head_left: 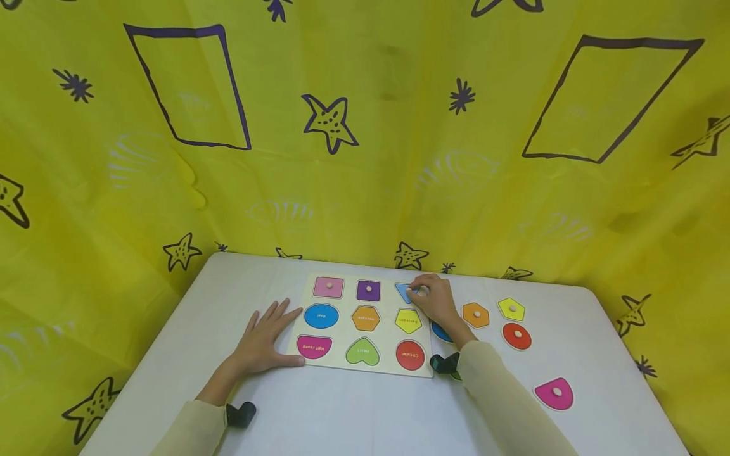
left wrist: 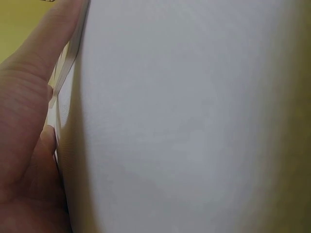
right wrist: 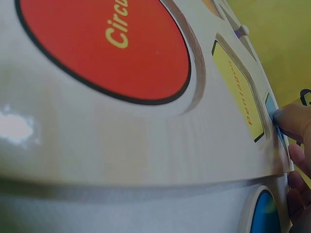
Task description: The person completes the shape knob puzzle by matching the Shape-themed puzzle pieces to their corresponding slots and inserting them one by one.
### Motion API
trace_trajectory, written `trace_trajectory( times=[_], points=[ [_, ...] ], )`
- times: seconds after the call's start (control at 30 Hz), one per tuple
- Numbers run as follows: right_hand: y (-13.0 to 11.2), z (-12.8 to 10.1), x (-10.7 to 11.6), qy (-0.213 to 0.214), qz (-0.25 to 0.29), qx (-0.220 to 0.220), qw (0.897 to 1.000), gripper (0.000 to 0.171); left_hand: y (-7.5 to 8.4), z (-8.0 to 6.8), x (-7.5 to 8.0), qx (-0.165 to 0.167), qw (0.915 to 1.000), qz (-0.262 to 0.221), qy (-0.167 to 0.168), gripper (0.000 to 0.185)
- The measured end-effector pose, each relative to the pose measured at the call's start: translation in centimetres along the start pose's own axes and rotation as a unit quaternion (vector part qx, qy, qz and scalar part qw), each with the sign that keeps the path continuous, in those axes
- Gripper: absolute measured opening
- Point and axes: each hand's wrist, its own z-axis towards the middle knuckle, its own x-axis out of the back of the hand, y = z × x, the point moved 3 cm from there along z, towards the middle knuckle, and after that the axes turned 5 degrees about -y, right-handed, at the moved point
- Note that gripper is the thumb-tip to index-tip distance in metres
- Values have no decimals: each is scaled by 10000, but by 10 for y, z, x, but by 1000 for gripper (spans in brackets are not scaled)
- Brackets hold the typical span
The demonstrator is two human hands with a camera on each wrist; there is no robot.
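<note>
A cream shape-puzzle board (head_left: 388, 322) lies on the table. My right hand (head_left: 438, 303) is at its far right corner, where thumb and fingertips pinch the knob of a blue triangle piece (head_left: 402, 289). In the right wrist view, part of this triangle (right wrist: 270, 108) shows under the fingers; whether it sits fully flush I cannot tell. My left hand (head_left: 263, 341) rests at the board's left edge with fingers spread, index fingertip and thumb (left wrist: 29, 92) against the edge. A pink rectangle piece (head_left: 320, 291) and a purple square piece (head_left: 368, 297) sit in the back row.
Right of the board lie an orange hexagon (head_left: 476, 322), a yellow pentagon (head_left: 511, 316), a red circle (head_left: 516, 344) and a magenta half-round (head_left: 563, 400). A blue piece (head_left: 439, 331) and a green piece (head_left: 456, 376) are partly hidden by my right arm. A yellow curtain (head_left: 365, 190) hangs behind.
</note>
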Motion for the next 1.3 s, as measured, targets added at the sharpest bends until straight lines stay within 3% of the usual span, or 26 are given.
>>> trace_trajectory(
  times=[0.6, 0.8, 1.3],
  points=[
    [0, -1, 0, -33, 32, -123, 9999, 16, 5, -2, 5, 66, 10000, 27, -57, 105],
    [-1, -1, 3, -258, -38, -125, 9996, 18, 3, -1, 2, 55, 10000, 32, -66, 105],
    [0, -24, 40, -719, -138, 154, 9972, 34, 4, -2, 3, 51, 9998, 153, -63, 107]
  ],
)
